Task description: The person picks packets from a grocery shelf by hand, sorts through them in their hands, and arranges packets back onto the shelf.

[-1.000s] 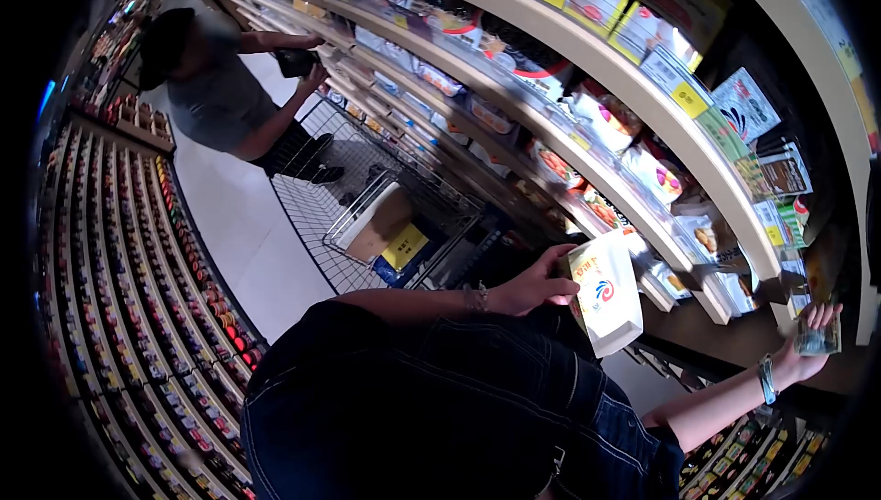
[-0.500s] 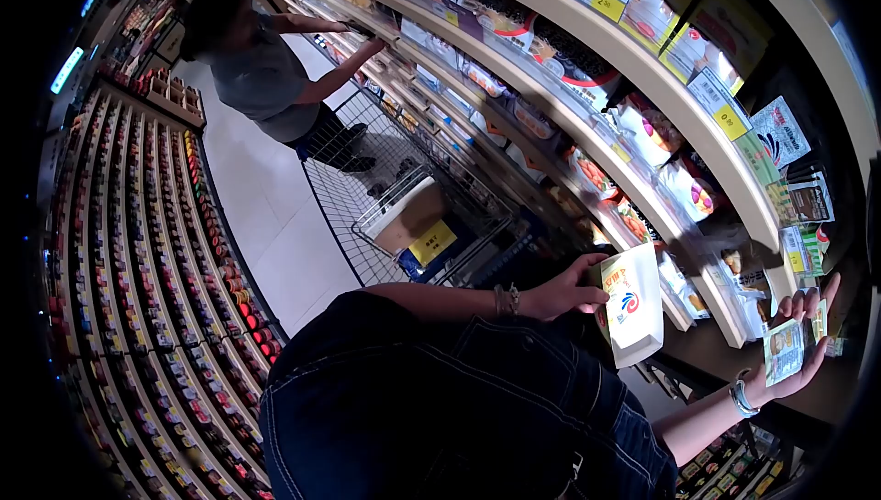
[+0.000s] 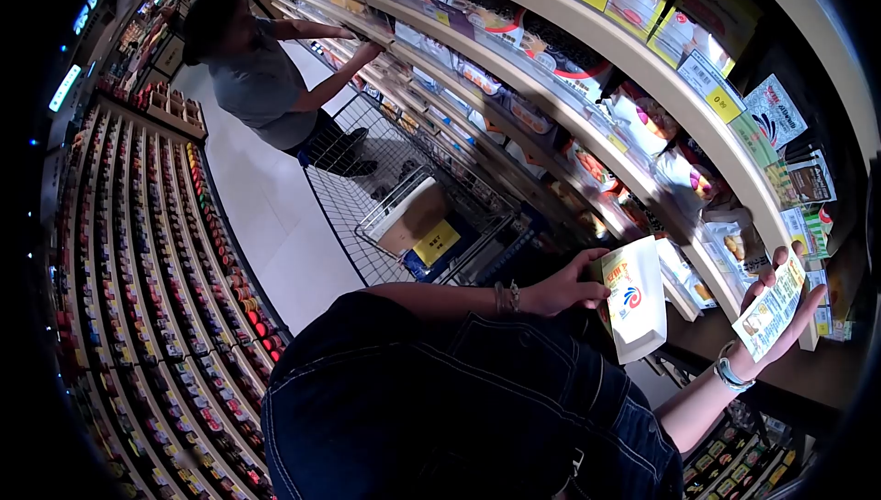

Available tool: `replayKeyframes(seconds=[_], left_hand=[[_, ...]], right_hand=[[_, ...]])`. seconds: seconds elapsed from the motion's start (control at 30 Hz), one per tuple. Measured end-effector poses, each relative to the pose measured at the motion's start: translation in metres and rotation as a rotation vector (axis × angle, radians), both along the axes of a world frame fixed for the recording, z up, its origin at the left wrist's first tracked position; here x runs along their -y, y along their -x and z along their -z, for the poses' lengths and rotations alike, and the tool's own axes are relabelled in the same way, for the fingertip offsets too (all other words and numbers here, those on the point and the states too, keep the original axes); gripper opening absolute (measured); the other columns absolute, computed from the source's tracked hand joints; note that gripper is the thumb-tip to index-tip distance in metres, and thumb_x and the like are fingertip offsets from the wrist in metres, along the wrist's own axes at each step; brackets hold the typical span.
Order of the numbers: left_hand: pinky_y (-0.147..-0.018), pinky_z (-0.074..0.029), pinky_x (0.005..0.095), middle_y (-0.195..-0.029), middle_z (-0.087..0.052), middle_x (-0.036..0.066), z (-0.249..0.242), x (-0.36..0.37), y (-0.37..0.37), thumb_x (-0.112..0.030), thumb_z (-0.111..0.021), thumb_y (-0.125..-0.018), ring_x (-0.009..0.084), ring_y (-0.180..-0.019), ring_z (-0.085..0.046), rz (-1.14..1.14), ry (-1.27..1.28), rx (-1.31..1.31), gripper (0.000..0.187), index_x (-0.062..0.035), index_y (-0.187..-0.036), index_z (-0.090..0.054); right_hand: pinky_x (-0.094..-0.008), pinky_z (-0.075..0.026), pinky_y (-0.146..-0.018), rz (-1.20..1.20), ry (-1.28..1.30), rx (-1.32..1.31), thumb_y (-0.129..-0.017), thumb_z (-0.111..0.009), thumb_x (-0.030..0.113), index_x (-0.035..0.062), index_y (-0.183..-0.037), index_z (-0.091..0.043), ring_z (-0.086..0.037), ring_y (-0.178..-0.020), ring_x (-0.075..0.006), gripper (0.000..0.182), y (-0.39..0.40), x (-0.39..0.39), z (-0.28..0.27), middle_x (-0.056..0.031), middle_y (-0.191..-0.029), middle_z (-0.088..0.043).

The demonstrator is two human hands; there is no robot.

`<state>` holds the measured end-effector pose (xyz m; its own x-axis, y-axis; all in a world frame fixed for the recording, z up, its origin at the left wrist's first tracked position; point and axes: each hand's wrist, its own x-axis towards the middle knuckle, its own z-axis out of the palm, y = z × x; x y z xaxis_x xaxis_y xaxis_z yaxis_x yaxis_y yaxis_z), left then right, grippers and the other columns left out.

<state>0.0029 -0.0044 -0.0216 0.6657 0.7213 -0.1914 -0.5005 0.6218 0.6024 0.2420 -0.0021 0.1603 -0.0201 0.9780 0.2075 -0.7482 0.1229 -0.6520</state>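
Within left hand (image 3: pixel 564 292), printed white box (image 3: pixel 635 307), contents hidden.

- White box (image 3: pixel 633 312) — smooth, thin card by its look, matt, with print on one side.
- Printed packet (image 3: pixel 769 316): smooth face with slight sheen; paper or plastic, too small to tell.
- Dark garment (image 3: pixel 459 408): matt, denim-like cloth with pale stitching.
- Wristband (image 3: pixel 730 373): shiny in spots, material unclear.
- Trolley (image 3: pixel 335 197): thin metal wire.
- Yellow sign (image 3: pixel 437 243): smooth, flat, printed.
- Shelf edge (image 3: pixel 633 64): smooth, beige, mostly matt.
- Food bags (image 3: pixel 642 124) — glossy plastic film, catching bright highlights.
- Floor (image 3: pixel 266 234): smooth, pale, softly reflective.
- Grey shirt (image 3: pixel 257 87): plain matt cloth.
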Motion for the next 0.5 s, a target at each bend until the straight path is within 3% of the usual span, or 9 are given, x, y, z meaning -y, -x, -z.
replayKeyframes(seconds=[0.1,0.23,0.33,0.43,0.5], left_hand=[[-0.057,-0.043,0.0195,-0.093,-0.047,0.006,0.0025,0.0005,-0.0003,-0.002,-0.057,-0.078,0.0074,-0.067,-0.047,-0.008,-0.017,-0.012,0.065,-0.0067,-0.13,-0.018],[-0.058,-0.044,0.0197,-0.097,-0.047,0.007,0.002,0.0003,0.0,-0.003,-0.058,-0.078,0.0078,-0.069,-0.048,-0.01,-0.018,-0.02,0.065,-0.0072,-0.13,-0.019],[-0.058,-0.044,0.0198,-0.098,-0.046,0.007,-0.0005,0.0001,0.0005,-0.003,-0.059,-0.078,0.0078,-0.069,-0.048,-0.012,-0.016,-0.025,0.065,-0.0075,-0.13,-0.02],[-0.058,-0.044,0.0198,-0.099,-0.045,0.007,0.0,0.0003,0.0008,-0.003,-0.059,-0.078,0.0077,-0.069,-0.047,-0.017,-0.026,-0.013,0.065,-0.0073,-0.129,-0.02],[-0.057,-0.044,0.0199,-0.099,-0.045,0.007,-0.0007,0.0002,0.0012,-0.003,-0.059,-0.078,0.0076,-0.069,-0.047,-0.024,-0.017,-0.008,0.065,-0.0071,-0.129,-0.02]], right_hand=[[-0.0411,-0.052,-0.065,0.019,0.044,0.03,-0.091,-0.033,0.042,-0.0053,-0.118,-0.032,-0.054,-0.08,-0.0306,0.054,-0.0021,-0.001,0.0033,-0.0248,-0.104,-0.045],[-0.0423,-0.049,-0.077,-0.132,0.026,-0.035,-0.091,-0.036,0.039,-0.0107,-0.115,-0.03,-0.053,-0.088,-0.033,0.056,0.0007,-0.0054,0.0032,-0.0247,-0.111,-0.046],[-0.0386,-0.053,-0.064,0.004,0.098,0.001,-0.091,-0.032,0.042,-0.012,-0.112,-0.031,-0.054,-0.08,-0.0288,0.058,0.0033,-0.0044,0.0043,-0.0252,-0.104,-0.046],[-0.039,-0.054,-0.065,0.017,0.128,-0.019,-0.091,-0.032,0.041,-0.0121,-0.113,-0.031,-0.054,-0.08,-0.029,0.058,0.0026,-0.004,0.0054,-0.0248,-0.103,-0.046],[-0.0424,-0.049,-0.077,-0.142,0.057,-0.056,-0.091,-0.035,0.039,-0.0108,-0.117,-0.029,-0.053,-0.091,-0.0322,0.056,-0.0007,-0.0057,0.0055,-0.0247,-0.111,-0.045]])
